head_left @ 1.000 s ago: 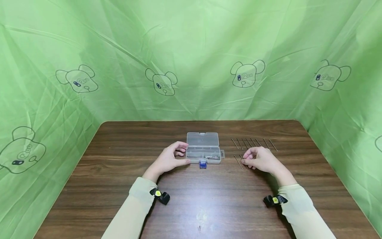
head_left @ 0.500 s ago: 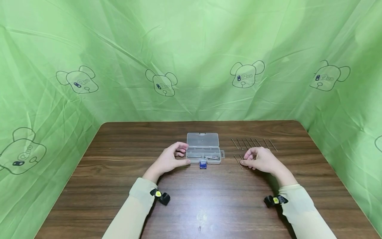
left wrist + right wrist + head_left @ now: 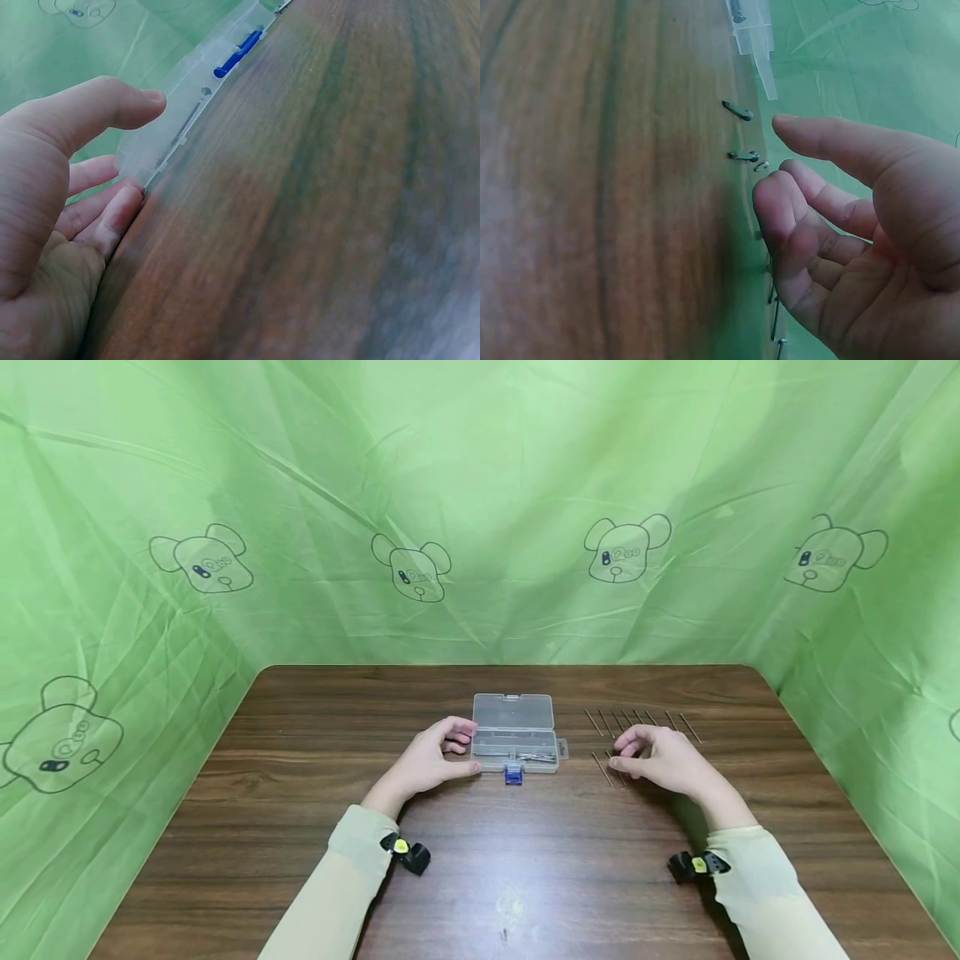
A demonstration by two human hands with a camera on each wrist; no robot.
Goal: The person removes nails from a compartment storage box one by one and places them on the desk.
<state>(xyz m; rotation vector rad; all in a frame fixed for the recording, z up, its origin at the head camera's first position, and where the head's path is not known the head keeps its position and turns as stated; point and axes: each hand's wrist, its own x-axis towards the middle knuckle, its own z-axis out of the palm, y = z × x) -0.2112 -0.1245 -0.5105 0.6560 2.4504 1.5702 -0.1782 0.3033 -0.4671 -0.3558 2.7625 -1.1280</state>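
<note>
Fingers and thumb of the left hand (image 3: 431, 760) curve round the left end of the box (image 3: 536, 768). The right hand (image 3: 663, 764) is beside the front pair of nails (image 3: 602, 770), thumb parted from loosely bent fingers, nothing visible between them. More nails (image 3: 536, 757) lie in the box's near compartment. Farther off are the open lid (image 3: 513, 712) and a longer row of nails (image 3: 618, 720). I'd judge the job midway: some nails boxed, two rows still out.

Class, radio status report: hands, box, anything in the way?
Left hand at left end of clear box. Right hand at loose nails, thumb and fingers apart. Lid open, nails inside. No obstruction seen.
</note>
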